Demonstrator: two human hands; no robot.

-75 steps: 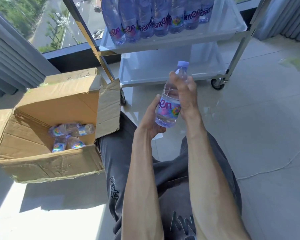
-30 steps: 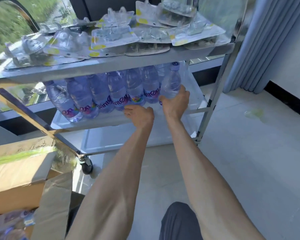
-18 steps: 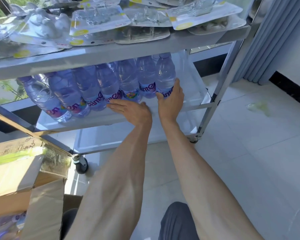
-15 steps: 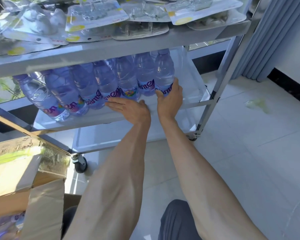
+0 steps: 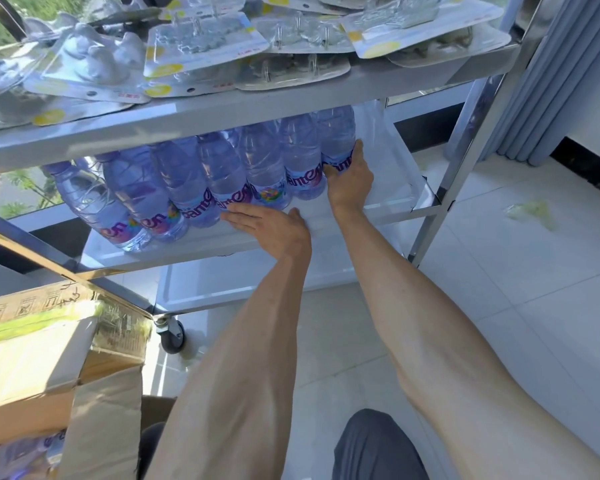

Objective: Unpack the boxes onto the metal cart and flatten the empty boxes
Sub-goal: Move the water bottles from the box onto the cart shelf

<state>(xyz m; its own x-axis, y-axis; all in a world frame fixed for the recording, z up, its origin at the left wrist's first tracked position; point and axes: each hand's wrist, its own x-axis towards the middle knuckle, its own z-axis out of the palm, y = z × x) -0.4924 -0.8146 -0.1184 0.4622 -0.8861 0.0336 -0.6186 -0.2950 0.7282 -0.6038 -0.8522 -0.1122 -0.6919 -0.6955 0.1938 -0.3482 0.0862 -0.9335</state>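
a: head view first. what stands done on the metal cart (image 5: 440, 199)?

b: top shelf loaded with blister packs (image 5: 201, 46), overlapping flat. middle shelf (image 5: 388, 174) carrying a row of water bottles (image 5: 222, 181), upright, shoulder to shoulder along the left and centre. right part of that shelf bare, bottom shelf (image 5: 229, 289) bare as far as visible.

a: and the hands?

b: right hand (image 5: 349, 178) wrapped round the lower body of the end bottle (image 5: 336, 143) at the right of the row, thumb on one side, fingers curled behind the label. left hand (image 5: 274, 226) flat, fingers straight, pressed against the bases of the bottles mid-row, gripping nothing. well apart from each other, both on the middle shelf.

a: step in hand, then?

b: looks like seating the end bottle and squaring up the row. a judgement only.

a: what remains?

b: cardboard box (image 5: 42, 344) at lower left, open, flaps up, not flattened. more bottles (image 5: 21, 455) glimpsed inside at the bottom edge, blurred, count impossible to tell. so: unpacking seemingly well advanced but unfinished, flattening not begun for this box. other boxes, if any, out of sight.

a: only one view?

b: only one. nothing further to go through.
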